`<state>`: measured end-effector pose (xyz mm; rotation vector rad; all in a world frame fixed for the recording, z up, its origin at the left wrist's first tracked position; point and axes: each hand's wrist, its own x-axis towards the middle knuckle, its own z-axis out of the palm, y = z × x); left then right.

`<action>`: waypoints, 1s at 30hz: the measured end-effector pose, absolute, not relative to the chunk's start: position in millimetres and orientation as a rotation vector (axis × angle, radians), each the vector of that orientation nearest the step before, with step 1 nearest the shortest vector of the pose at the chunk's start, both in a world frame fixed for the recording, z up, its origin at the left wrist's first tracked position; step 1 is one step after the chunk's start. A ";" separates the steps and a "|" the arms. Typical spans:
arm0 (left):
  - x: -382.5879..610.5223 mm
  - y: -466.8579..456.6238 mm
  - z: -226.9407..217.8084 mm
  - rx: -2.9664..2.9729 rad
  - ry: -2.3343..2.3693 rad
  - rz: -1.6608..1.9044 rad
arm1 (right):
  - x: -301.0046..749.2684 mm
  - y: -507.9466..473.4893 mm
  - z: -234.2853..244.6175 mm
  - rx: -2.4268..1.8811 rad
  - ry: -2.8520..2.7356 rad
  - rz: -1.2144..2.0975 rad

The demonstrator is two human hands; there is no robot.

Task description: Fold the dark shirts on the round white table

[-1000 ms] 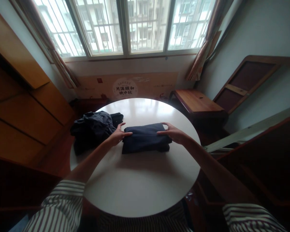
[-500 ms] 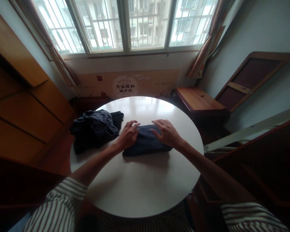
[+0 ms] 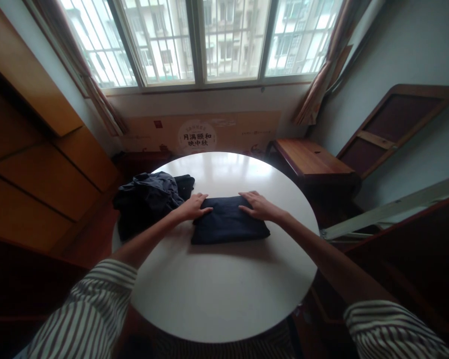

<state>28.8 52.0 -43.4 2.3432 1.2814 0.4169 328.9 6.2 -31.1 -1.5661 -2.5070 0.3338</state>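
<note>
A dark navy garment [image 3: 229,222], folded into a thick flat rectangle, lies on the white round table [image 3: 217,289]. At its far left corner is my left hand [image 3: 195,206], thumb on top of the cloth and fingers along the edge. My right hand [image 3: 259,205] grips the far right corner in the same way, thumb resting on the top layer. What the fingertips do beneath the cloth is hidden. To the left of my left hand sits a rumpled heap of dark clothes [image 3: 145,202], grey-blue on top and black below.
Beyond the table stand a low wooden table [image 3: 310,157] at right and a printed cardboard panel [image 3: 243,127] under the barred window [image 3: 232,40]. Wooden cabinets [image 3: 45,194] line the left side. A panelled wooden frame [image 3: 396,124] leans against the right wall.
My hands have moved apart and down from above the middle of the folded garment to its far corners. The view has shifted slightly; the clothes heap stays in place.
</note>
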 end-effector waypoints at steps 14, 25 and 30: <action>22.4 34.0 52.6 2.589 0.989 0.911 | 345.9 5.5 76.9 -1.270 -2.448 0.274; -4.1 -58.3 -60.9 3.131 0.711 0.590 | 346.6 -85.2 -41.7 -0.986 -2.812 -0.059; 27.6 -57.5 -36.0 2.904 0.923 0.524 | 315.3 -75.8 -22.9 -1.127 -2.644 -0.021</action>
